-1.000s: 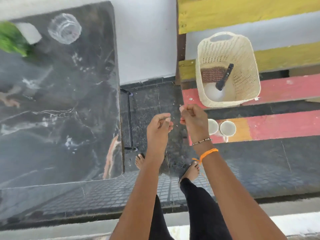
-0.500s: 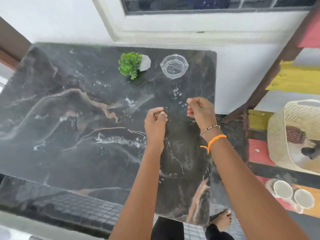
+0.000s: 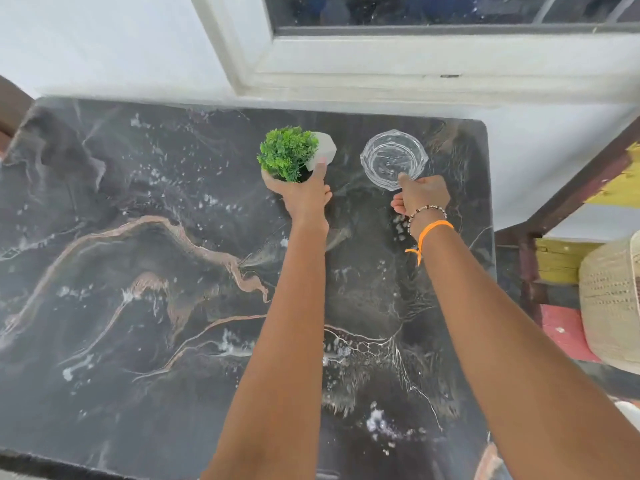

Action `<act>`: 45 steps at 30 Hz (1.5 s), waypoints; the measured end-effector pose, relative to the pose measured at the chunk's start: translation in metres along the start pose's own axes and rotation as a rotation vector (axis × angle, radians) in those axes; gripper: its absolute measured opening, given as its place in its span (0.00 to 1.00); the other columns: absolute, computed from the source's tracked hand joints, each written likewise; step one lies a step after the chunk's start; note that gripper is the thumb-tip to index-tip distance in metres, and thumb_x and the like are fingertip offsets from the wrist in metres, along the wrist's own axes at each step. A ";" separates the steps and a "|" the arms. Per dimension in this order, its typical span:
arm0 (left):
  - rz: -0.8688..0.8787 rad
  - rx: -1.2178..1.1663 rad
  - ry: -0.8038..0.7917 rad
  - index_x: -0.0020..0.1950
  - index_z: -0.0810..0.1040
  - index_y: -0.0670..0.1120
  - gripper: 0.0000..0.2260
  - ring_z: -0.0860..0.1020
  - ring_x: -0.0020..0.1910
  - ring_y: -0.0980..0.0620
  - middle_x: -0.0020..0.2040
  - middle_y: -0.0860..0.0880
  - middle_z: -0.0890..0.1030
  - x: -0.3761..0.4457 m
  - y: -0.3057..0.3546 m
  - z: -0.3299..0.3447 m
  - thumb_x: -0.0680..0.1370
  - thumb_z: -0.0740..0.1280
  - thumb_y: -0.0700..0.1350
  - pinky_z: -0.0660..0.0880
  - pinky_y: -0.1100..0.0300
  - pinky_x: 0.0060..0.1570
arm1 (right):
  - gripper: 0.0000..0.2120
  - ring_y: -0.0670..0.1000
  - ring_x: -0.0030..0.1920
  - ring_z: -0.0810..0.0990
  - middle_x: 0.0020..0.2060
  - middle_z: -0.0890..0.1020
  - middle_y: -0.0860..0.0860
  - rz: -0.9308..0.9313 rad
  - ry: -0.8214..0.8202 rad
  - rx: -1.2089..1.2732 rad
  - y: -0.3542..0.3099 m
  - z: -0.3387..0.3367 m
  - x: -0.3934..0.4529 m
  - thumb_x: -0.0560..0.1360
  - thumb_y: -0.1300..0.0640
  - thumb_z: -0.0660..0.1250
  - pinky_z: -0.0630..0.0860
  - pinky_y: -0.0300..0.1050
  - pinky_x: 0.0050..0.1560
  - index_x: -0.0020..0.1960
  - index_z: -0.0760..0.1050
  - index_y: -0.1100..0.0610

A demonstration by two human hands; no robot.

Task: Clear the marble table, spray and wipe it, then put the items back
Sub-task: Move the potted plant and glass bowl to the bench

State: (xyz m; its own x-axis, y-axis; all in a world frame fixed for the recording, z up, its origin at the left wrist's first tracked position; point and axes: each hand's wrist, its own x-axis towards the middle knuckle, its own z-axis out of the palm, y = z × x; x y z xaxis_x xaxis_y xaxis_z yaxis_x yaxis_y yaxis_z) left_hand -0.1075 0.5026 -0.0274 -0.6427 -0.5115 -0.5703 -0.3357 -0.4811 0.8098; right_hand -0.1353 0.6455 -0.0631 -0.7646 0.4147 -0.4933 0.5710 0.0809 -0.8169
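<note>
A dark marble table (image 3: 138, 254) with pale and brown veins fills most of the view. At its far side stands a small green plant in a white faceted pot (image 3: 294, 152); my left hand (image 3: 304, 194) is wrapped around the pot from the near side. To its right sits a clear glass ashtray (image 3: 393, 157). My right hand (image 3: 420, 195), with a bead bracelet and an orange thread at the wrist, pinches the ashtray's near rim with thumb and fingers.
A white wall and window frame (image 3: 415, 64) rise behind the table. To the right is a yellow and red painted bench (image 3: 561, 261) with a cream woven basket (image 3: 613, 303) on it. The table's right edge runs close to the bench.
Both hands, held loosely closed above the table before, have reached forward. The left has closed on the plant pot and the right on the ashtray's rim. The view moved closer to the table.
</note>
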 end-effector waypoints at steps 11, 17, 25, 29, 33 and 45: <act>0.129 0.401 0.256 0.67 0.62 0.47 0.34 0.66 0.63 0.39 0.66 0.42 0.61 0.041 0.013 0.029 0.67 0.75 0.52 0.70 0.49 0.59 | 0.11 0.45 0.14 0.72 0.35 0.80 0.59 0.032 0.090 -0.078 -0.006 0.009 0.008 0.71 0.58 0.64 0.78 0.46 0.30 0.49 0.73 0.64; 0.334 0.385 0.168 0.51 0.72 0.42 0.13 0.71 0.45 0.62 0.64 0.41 0.64 0.041 0.004 0.028 0.70 0.72 0.42 0.68 0.76 0.39 | 0.10 0.51 0.21 0.78 0.38 0.81 0.61 0.004 0.082 0.011 -0.003 0.003 0.001 0.71 0.58 0.65 0.81 0.49 0.41 0.43 0.63 0.57; 0.364 0.344 0.044 0.26 0.62 0.47 0.20 0.79 0.51 0.50 0.28 0.54 0.71 0.023 -0.009 0.026 0.69 0.71 0.38 0.73 0.56 0.57 | 0.13 0.53 0.24 0.80 0.31 0.79 0.61 -0.085 0.077 0.059 0.013 -0.032 -0.021 0.72 0.58 0.64 0.79 0.50 0.36 0.37 0.59 0.54; 0.426 0.444 -0.067 0.27 0.63 0.48 0.18 0.71 0.27 0.66 0.29 0.54 0.71 -0.011 -0.038 0.020 0.68 0.71 0.40 0.68 0.74 0.33 | 0.13 0.49 0.19 0.78 0.22 0.77 0.55 -0.113 0.104 0.152 0.025 -0.065 -0.033 0.72 0.60 0.65 0.79 0.47 0.33 0.37 0.60 0.53; 0.341 0.430 -0.129 0.27 0.64 0.48 0.18 0.70 0.24 0.69 0.30 0.56 0.72 -0.062 -0.074 0.020 0.68 0.72 0.38 0.68 0.75 0.31 | 0.14 0.48 0.18 0.76 0.20 0.76 0.54 -0.106 0.144 0.202 0.047 -0.113 -0.045 0.72 0.60 0.66 0.79 0.46 0.29 0.37 0.60 0.54; 0.183 0.632 -0.366 0.26 0.67 0.47 0.18 0.69 0.28 0.60 0.25 0.56 0.71 -0.217 -0.192 0.074 0.69 0.73 0.42 0.67 0.64 0.33 | 0.13 0.44 0.16 0.73 0.24 0.75 0.57 -0.039 0.414 0.137 0.169 -0.341 -0.076 0.72 0.59 0.67 0.74 0.38 0.23 0.38 0.62 0.53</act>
State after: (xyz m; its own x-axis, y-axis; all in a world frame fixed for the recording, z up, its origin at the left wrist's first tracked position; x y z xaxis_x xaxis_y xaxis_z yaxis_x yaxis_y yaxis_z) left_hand 0.0453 0.7591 -0.0490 -0.8769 -0.2215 -0.4265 -0.4623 0.1458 0.8747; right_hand 0.1216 0.9368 -0.0617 -0.5847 0.7442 -0.3229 0.4777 -0.0059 -0.8785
